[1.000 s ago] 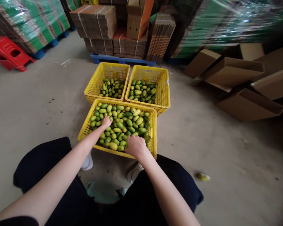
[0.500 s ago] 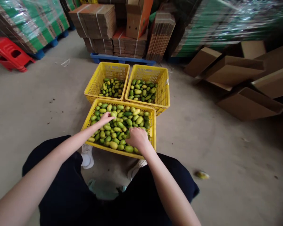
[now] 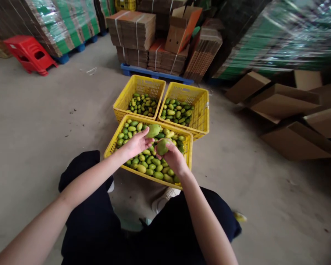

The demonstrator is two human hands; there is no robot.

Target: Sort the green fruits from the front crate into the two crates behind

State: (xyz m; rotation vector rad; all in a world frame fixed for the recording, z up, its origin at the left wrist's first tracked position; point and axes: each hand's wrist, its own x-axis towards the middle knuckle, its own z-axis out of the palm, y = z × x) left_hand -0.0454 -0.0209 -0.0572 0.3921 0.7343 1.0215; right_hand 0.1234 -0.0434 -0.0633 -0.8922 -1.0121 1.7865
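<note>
My left hand holds a yellow-green mango between thumb and fingers, above the near crate. Close beside it, my right hand grips another green mango, also raised over the crate. Below both hands, the near yellow crate is filled with green and yellowish mangoes; my hands and forearms hide part of them. Behind it stand two more yellow crates, a left one and a right one, each with mangoes lying low inside.
Flattened cartons are stacked on a blue pallet beyond the crates. Open cardboard boxes lie at the right. A red stool stands at the far left. On the floor by my right knee lies a yellowish object.
Both hands have lifted from among the mangoes and come closer together, each now with a mango clearly in view. The whole view has shifted, so the crates appear further right.
</note>
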